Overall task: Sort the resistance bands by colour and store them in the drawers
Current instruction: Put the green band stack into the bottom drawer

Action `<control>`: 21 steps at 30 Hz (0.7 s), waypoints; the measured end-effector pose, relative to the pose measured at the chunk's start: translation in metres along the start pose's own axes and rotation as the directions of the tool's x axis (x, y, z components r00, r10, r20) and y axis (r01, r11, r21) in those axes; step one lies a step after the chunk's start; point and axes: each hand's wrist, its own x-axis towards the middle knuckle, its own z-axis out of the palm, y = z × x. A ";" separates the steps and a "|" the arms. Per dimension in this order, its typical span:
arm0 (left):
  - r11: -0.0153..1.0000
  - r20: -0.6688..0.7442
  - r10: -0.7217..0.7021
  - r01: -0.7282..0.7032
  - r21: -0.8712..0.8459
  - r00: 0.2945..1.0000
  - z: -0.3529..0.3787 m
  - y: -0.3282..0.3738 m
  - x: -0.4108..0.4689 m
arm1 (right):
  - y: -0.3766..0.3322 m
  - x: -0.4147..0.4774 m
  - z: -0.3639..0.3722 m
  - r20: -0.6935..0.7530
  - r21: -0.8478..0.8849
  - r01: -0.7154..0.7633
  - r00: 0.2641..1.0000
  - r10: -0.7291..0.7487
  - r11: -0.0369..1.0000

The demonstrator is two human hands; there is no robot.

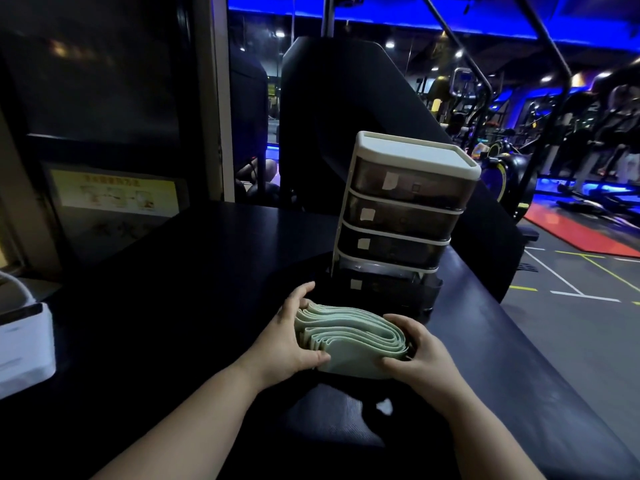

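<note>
A folded stack of pale green resistance bands (349, 337) stands on edge on the dark table, just in front of the drawer unit. My left hand (287, 337) presses against the stack's left end and my right hand (415, 351) against its right end, so both hands squeeze the bundle together. The white-framed drawer unit (408, 216) has several smoky dark drawers, each with a small paper label. Its bottom drawer (391, 289) is pulled out toward me, right behind the bands. What lies inside the drawers is too dark to tell.
The dark table (207, 271) stretches left and toward me. A white box-like device (24, 348) sits at its left edge. A small white scrap (384, 407) lies near my right wrist. Black gym machines stand behind, and open gym floor lies off the right edge.
</note>
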 end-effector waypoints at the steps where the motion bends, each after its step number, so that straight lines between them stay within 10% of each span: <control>1: 1.000 0.015 -0.006 0.006 0.017 1.000 -0.002 0.001 0.000 | 0.001 0.000 0.000 0.014 -0.005 0.003 1.000 -0.003 1.000; 12: 0.942 0.162 -0.138 0.079 0.326 0.977 -0.004 0.005 -0.005 | -0.002 0.001 -0.006 0.242 0.078 -0.014 0.970 -0.006 0.997; 21: 0.980 0.090 -0.188 0.182 0.075 0.978 -0.011 0.005 0.007 | 0.003 0.008 -0.009 0.196 -0.032 -0.063 0.978 0.068 0.997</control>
